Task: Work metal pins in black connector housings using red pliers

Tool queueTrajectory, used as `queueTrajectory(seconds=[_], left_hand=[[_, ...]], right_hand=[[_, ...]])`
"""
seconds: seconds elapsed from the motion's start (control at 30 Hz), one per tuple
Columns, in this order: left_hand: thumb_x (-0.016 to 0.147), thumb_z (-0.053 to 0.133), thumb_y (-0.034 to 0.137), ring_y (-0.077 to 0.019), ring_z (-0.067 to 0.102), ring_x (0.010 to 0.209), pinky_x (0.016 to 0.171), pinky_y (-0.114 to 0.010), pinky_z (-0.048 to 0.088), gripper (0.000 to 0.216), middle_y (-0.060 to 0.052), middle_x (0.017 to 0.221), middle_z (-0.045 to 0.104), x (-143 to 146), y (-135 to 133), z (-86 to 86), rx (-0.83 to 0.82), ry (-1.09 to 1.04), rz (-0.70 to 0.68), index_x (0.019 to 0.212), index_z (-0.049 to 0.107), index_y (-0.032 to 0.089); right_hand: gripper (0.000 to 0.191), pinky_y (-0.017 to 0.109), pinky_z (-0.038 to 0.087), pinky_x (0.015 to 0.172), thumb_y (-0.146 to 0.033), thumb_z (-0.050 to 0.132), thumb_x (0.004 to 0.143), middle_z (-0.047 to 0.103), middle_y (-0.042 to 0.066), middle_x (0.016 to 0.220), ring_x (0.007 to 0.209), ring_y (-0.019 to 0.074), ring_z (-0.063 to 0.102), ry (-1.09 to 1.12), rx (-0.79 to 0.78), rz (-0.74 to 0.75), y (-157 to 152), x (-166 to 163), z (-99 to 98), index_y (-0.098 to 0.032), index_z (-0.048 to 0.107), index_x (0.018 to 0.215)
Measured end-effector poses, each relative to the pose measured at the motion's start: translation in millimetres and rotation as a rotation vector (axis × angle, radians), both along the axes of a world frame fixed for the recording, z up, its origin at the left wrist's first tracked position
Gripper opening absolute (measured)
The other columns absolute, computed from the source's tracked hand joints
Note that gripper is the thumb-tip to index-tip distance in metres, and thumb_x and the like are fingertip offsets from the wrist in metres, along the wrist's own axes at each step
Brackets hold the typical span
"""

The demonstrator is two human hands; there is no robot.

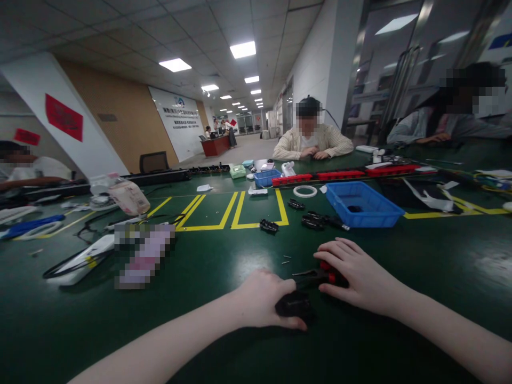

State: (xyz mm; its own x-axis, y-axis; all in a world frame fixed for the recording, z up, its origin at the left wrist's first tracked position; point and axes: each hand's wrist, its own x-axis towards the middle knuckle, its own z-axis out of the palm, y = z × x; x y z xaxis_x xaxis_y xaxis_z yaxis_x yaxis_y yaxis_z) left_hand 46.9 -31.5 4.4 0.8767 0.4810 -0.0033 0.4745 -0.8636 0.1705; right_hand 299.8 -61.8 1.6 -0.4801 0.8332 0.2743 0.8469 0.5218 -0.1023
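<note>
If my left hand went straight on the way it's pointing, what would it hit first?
Your left hand would probably meet the red-and-black tool first, then your right hand; their relative depth is hard to judge.

One red-handled tool (312, 277), two pins (285, 262), two blue trays (362, 217)

Just nearer than the blue tray (365, 217), the left hand (264, 297) holds a black part (294, 307); the right hand (354, 273) holds a red-and-black tool (321, 276).

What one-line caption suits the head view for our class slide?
At a green table, left hand around a black part, right hand at a red-and-black tool.
</note>
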Motion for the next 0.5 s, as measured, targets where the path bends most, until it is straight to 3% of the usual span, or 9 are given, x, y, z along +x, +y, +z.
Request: queueTrajectory(seconds=[0.07,0.2,0.3,0.4,0.5], left_hand=[[0.075,0.061,0.067,-0.0165,0.062,0.058,0.055,-0.025,0.038,0.048,0.002,0.067,0.064,0,0,-0.4,0.010,0.000,0.013,0.081,0.055,0.020],[0.077,0.060,0.065,-0.0155,0.060,0.056,0.055,-0.024,0.038,0.046,0.002,0.064,0.062,-1,0,-3.0,-0.002,-0.029,0.013,0.079,0.054,0.019],[0.078,0.061,0.062,-0.0143,0.059,0.056,0.056,-0.024,0.038,0.043,0.003,0.064,0.062,-2,0,-3.9,-0.034,-0.059,0.005,0.078,0.053,0.019],[0.078,0.063,0.058,-0.0129,0.058,0.056,0.057,-0.023,0.038,0.041,0.003,0.065,0.061,-2,0,-3.7,-0.088,-0.090,-0.002,0.078,0.054,0.019],[0.077,0.064,0.057,-0.0114,0.054,0.054,0.056,-0.022,0.036,0.040,0.004,0.063,0.058,-3,2,-3.5,-0.134,-0.139,0.002,0.076,0.053,0.018]], right_hand=[[0.066,0.057,0.031,0.107,-0.062,0.056,0.078,0.056,0.013,0.129,0.124,0.0320,0.047,-0.029,-0.015,0.000,1,12,3.1,-0.020,0.053,0.129],[0.082,0.055,0.042,0.098,-0.067,0.061,0.070,0.055,0.016,0.129,0.119,0.0343,0.050,-0.054,-0.172,-0.096,7,31,6.3,-0.017,0.048,0.134],[0.067,0.046,0.052,0.084,-0.064,0.063,0.069,0.061,0.013,0.113,0.100,0.0288,0.061,-0.038,-0.233,-0.124,9,33,6.9,-0.017,0.059,0.117],[0.054,0.039,0.055,0.069,-0.055,0.066,0.069,0.060,0.011,0.107,0.082,0.0230,0.063,-0.038,-0.129,-0.102,8,30,6.6,-0.017,0.060,0.107],[0.055,0.039,0.057,0.069,-0.048,0.065,0.071,0.058,0.014,0.114,0.090,0.0260,0.063,-0.064,0.116,-0.027,7,29,5.1,-0.014,0.058,0.114]])
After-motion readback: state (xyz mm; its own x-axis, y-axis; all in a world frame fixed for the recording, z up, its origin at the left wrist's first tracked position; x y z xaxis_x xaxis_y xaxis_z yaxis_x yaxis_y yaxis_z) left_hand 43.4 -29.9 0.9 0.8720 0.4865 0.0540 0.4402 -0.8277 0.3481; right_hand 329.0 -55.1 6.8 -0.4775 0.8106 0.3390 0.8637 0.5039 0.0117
